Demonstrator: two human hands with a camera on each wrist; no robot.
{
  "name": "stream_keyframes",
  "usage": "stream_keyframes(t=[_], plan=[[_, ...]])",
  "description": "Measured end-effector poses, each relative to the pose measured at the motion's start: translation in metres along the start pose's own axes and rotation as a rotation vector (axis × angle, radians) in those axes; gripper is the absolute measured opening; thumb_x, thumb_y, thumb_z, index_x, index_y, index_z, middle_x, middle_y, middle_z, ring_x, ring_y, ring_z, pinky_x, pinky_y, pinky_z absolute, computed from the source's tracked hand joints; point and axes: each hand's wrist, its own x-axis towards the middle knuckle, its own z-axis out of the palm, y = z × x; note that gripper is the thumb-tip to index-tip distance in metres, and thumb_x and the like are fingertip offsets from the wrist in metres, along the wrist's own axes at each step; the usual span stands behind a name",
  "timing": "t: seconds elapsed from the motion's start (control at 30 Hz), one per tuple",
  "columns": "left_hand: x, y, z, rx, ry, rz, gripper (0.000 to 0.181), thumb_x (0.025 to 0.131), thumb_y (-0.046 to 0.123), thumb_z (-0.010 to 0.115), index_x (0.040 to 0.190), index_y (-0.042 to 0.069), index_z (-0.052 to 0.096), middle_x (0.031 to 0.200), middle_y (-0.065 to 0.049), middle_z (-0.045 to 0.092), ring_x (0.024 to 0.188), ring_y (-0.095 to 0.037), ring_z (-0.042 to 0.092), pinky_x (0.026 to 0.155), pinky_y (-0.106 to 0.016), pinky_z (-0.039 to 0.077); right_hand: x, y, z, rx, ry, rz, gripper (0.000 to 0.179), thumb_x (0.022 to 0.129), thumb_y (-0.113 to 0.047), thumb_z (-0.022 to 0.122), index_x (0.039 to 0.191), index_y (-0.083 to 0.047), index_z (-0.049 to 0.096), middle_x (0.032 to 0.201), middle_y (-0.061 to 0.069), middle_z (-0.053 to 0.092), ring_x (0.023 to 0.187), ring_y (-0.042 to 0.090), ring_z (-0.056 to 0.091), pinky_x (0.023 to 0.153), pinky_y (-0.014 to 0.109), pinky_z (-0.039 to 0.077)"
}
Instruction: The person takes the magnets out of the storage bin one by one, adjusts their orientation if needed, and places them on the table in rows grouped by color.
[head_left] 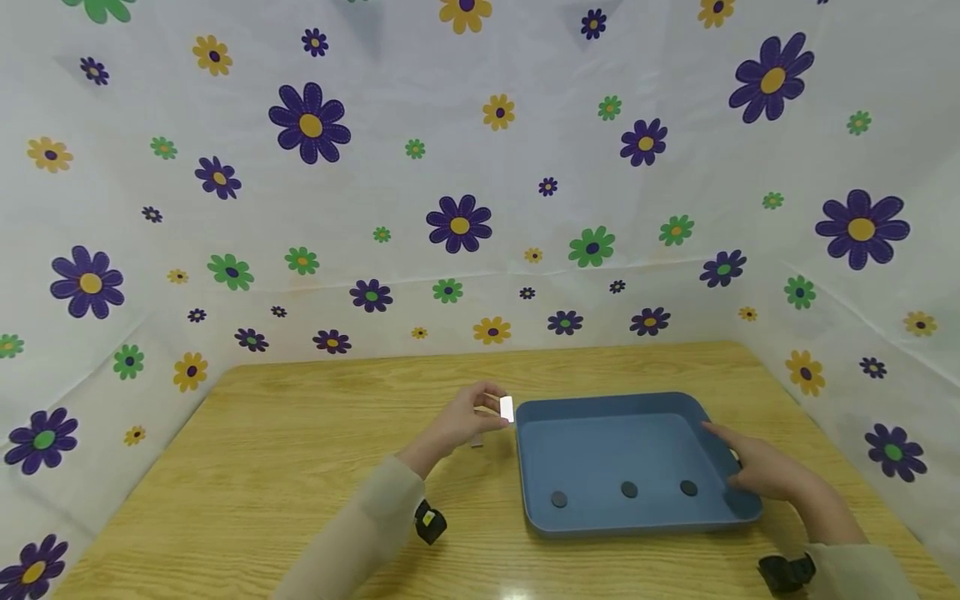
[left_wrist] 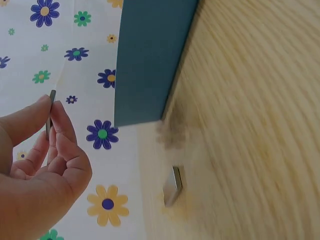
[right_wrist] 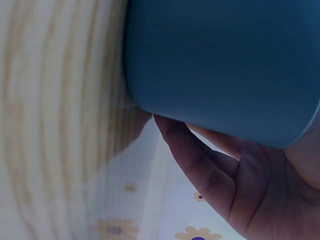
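Observation:
My left hand (head_left: 467,417) pinches a small thin rectangular plate (head_left: 507,409) between thumb and fingertips, just off the left rim of the blue tray (head_left: 615,407). Its face looks bright white from the head; the left wrist view has the plate (left_wrist: 51,114) edge-on, thin and grey. Below that hand, a small shiny metal-looking rectangular block (left_wrist: 173,187) lies on the table. At the tray's right side, my right hand (head_left: 768,471) holds the wall, its fingers (right_wrist: 197,165) along the outside in the right wrist view. Three dark round discs (head_left: 629,489) lie inside the tray, towards its near side.
The tray stands on a wood-grain table (head_left: 315,467), right of the middle. White cloth with printed flowers (head_left: 405,192) hangs behind the table and along both sides. A black wrist device (head_left: 430,522) is on the left wrist, another (head_left: 786,573) on the right.

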Motion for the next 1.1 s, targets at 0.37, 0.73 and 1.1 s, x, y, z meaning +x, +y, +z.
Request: stream_keyframes(t=[0.37, 0.73, 1.1], plan=[[-0.01, -0.042, -0.032, 0.006, 0.051, -0.031, 0.035, 0.082, 0.005, 0.063, 0.114, 0.002, 0.049, 0.096, -0.012, 0.052, 0.081, -0.02, 0.053, 0.076, -0.044, 0.045, 0.002, 0.002, 0.001, 0.002, -0.005, -0.01, 0.076, 0.061, 0.012, 0.061, 0.13, 0.015, 0.026, 0.125, 0.043, 0.026, 0.11, 0.055, 0.031, 0.075, 0.048, 0.042], [-0.028, -0.06, -0.063, 0.021, 0.116, -0.057, 0.035, 0.081, 0.002, 0.062, 0.113, 0.0, 0.049, 0.095, -0.014, 0.051, 0.08, -0.02, 0.053, 0.074, -0.042, 0.046, 0.002, 0.003, -0.002, 0.064, -0.032, -0.006, 0.077, 0.064, 0.012, 0.058, 0.131, 0.014, 0.022, 0.126, 0.044, 0.022, 0.096, 0.042, 0.046, 0.056, 0.032, 0.037], [-0.035, -0.069, -0.082, 0.178, 0.198, -0.118, 0.032, 0.078, -0.001, 0.064, 0.108, 0.0, 0.052, 0.086, -0.011, 0.053, 0.075, -0.02, 0.048, 0.062, -0.032, 0.042, 0.004, 0.006, -0.002, 0.015, -0.032, -0.005, 0.077, 0.063, 0.011, 0.06, 0.131, 0.014, 0.024, 0.126, 0.043, 0.024, 0.104, 0.047, 0.041, 0.061, 0.033, 0.039]])
